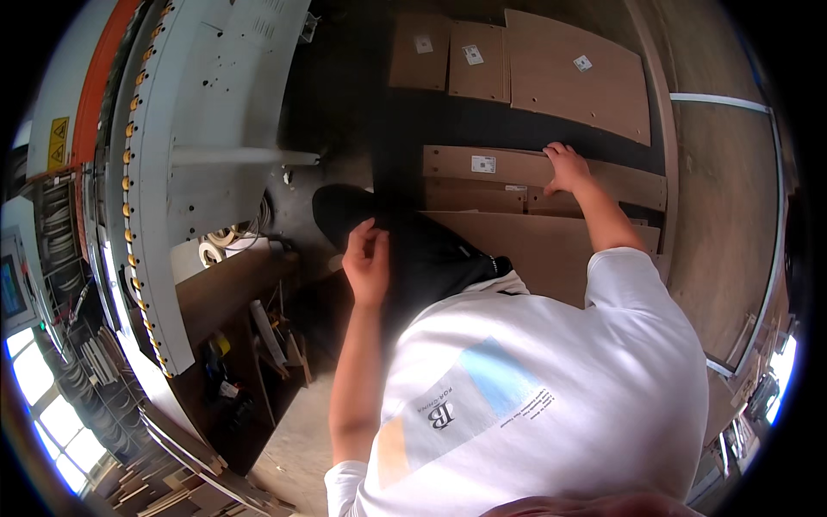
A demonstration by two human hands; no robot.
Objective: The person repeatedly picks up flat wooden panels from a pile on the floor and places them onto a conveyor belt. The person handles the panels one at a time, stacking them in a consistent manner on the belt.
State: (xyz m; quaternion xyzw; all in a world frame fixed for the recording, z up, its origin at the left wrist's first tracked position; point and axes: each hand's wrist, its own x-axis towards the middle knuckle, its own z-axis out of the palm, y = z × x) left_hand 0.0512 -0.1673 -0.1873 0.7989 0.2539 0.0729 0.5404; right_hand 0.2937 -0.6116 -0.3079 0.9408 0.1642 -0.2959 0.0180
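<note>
My right hand (pixel 568 170) reaches forward to a long, narrow brown panel (pixel 452 162) with a white label. Its fingers bend over the panel's far edge and the thumb presses on the near side. Just nearer lies a shorter brown strip (pixel 474 195) with a label, partly covered. A wide brown panel (pixel 534 246) rests closest to my body, partly hidden by my shirt and arm. Beside my dark trousers hangs my left hand (pixel 366 265), its fingers loosely bent and apart, with nothing seen in them.
Farther off, labelled brown panels (pixel 577 77) lie in a row on a dark surface. On the left stands a large grey machine (pixel 228 103) with a line of yellow rollers. A metal-framed board (pixel 719 215) is at the right. Stacked boards (pixel 164 491) fill the lower left.
</note>
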